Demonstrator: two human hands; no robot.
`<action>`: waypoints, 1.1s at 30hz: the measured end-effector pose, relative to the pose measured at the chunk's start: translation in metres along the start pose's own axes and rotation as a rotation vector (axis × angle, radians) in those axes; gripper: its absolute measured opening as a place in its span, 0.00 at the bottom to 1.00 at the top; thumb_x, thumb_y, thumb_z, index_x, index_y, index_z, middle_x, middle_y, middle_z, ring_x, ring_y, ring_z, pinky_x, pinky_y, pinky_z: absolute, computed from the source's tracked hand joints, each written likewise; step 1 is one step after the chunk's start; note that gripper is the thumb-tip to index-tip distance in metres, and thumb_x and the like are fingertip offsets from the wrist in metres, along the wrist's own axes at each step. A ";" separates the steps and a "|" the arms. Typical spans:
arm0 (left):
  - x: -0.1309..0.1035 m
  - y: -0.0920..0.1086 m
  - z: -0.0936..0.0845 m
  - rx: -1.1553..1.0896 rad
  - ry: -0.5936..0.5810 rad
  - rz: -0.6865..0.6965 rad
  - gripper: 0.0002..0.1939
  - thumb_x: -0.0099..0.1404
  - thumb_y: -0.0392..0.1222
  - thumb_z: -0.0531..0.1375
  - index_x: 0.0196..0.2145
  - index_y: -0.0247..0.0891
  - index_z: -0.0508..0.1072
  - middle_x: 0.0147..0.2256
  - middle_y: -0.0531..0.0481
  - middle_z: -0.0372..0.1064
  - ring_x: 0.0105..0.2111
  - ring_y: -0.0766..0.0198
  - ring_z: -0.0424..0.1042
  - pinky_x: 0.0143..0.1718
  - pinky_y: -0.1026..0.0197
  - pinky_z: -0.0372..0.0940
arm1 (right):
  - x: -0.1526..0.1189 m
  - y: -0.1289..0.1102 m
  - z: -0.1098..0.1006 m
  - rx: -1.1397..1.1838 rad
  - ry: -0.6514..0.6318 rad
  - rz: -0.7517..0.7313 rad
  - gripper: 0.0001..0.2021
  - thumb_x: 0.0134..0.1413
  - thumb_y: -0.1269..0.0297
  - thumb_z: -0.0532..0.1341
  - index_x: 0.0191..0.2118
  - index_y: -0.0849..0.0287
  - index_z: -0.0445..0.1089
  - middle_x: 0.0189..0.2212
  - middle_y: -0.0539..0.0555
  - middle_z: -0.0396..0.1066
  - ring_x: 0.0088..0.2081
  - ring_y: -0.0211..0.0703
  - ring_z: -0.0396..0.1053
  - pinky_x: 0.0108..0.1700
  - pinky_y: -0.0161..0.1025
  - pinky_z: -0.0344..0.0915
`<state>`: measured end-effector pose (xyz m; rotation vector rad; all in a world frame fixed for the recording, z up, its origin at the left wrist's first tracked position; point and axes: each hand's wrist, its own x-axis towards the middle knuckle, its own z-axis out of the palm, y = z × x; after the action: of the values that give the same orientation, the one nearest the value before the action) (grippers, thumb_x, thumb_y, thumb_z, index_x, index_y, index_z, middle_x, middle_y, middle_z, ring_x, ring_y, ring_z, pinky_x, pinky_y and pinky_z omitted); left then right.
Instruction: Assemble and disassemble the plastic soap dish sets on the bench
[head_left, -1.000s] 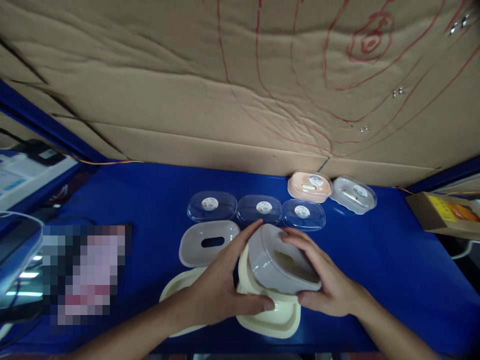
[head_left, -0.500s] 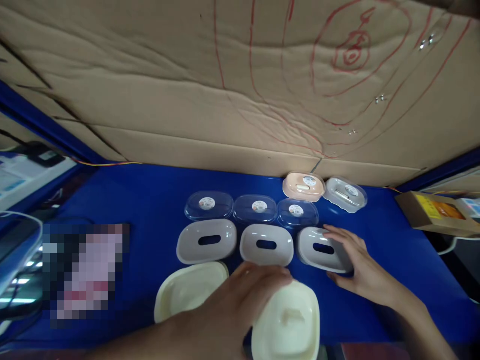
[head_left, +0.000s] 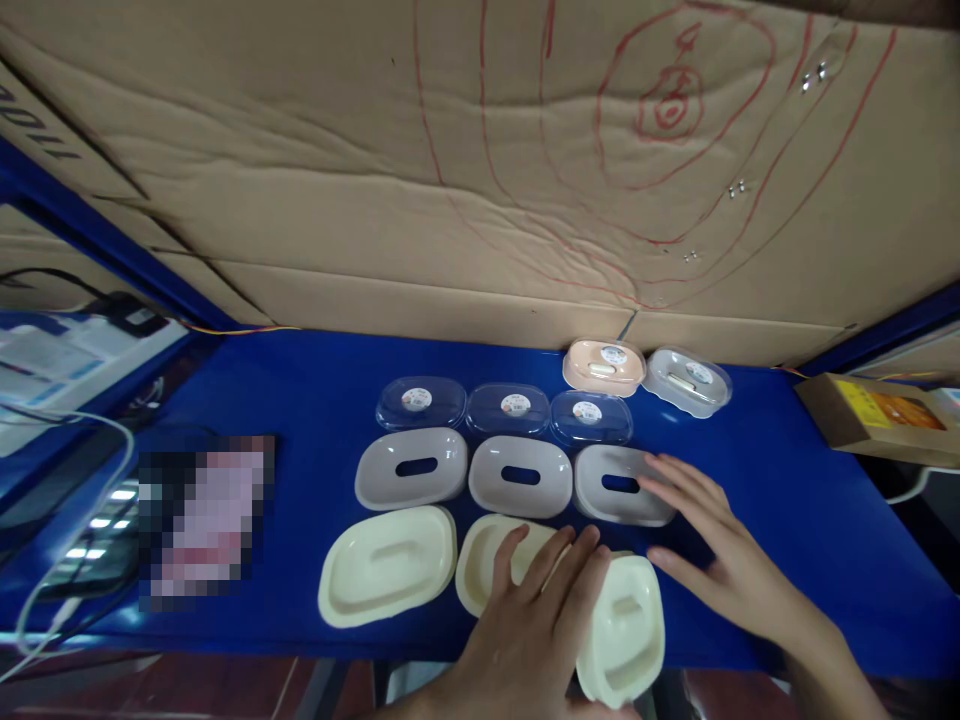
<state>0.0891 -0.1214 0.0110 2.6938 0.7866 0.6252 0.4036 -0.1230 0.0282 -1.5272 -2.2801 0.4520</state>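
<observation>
My left hand (head_left: pixel 536 620) lies spread over the middle cream soap-box-like base (head_left: pixel 480 565), its fingertips on or just above it. Tilted beside that hand is a second cream base (head_left: pixel 626 625), near my thumb and index finger; whether they touch it is unclear. A third cream base (head_left: pixel 390 565) lies to the left. My right hand (head_left: pixel 709 540) is open, fingertips over the right end of a grey oval cover with a slot (head_left: pixel 619 485). Two more grey slotted covers, one in the middle (head_left: pixel 520 476) and one at left (head_left: pixel 412 468), complete that row.
Several clear lids with round stickers (head_left: pixel 510 405) stand behind the grey row. At the back are a peach box (head_left: pixel 604 368) and a grey box (head_left: pixel 686 380) under clear lids. A cardboard box (head_left: pixel 877 415) is at right, cables (head_left: pixel 97 420) at left, a cardboard wall (head_left: pixel 337 200) behind.
My left hand has moved right and spread its fingers; the middle cream base now shows. The right grey cover sits closer to the middle one, and my right hand has loosened from around it.
</observation>
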 end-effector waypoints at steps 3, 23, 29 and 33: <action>0.001 0.000 0.004 0.035 0.023 -0.043 0.59 0.68 0.81 0.55 0.76 0.30 0.52 0.69 0.32 0.66 0.69 0.42 0.64 0.75 0.38 0.43 | -0.031 -0.018 0.012 0.022 -0.041 -0.099 0.42 0.64 0.39 0.66 0.77 0.44 0.54 0.76 0.57 0.58 0.74 0.68 0.59 0.69 0.66 0.66; -0.052 -0.018 -0.007 0.323 0.109 -0.063 0.24 0.74 0.48 0.65 0.65 0.45 0.74 0.63 0.41 0.74 0.65 0.47 0.69 0.76 0.36 0.29 | -0.049 -0.034 0.047 -0.059 -0.085 -0.045 0.35 0.70 0.60 0.62 0.78 0.40 0.53 0.73 0.49 0.63 0.71 0.61 0.66 0.67 0.60 0.72; -0.097 -0.055 -0.022 0.438 0.180 -0.158 0.26 0.66 0.46 0.68 0.62 0.47 0.75 0.60 0.36 0.76 0.59 0.42 0.74 0.73 0.31 0.40 | -0.046 -0.033 0.054 -0.142 0.057 -0.047 0.35 0.68 0.50 0.64 0.77 0.42 0.57 0.79 0.52 0.49 0.76 0.71 0.55 0.71 0.68 0.63; -0.106 -0.076 -0.026 0.477 0.136 -0.161 0.36 0.63 0.52 0.69 0.67 0.48 0.71 0.65 0.34 0.69 0.62 0.39 0.71 0.74 0.30 0.38 | -0.037 -0.033 0.061 -0.193 0.084 -0.090 0.42 0.63 0.44 0.67 0.78 0.46 0.54 0.80 0.57 0.46 0.76 0.75 0.52 0.74 0.74 0.50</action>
<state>-0.0375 -0.1157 -0.0290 2.9809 1.3212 0.6545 0.3614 -0.1734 -0.0148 -1.4919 -2.3719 0.1438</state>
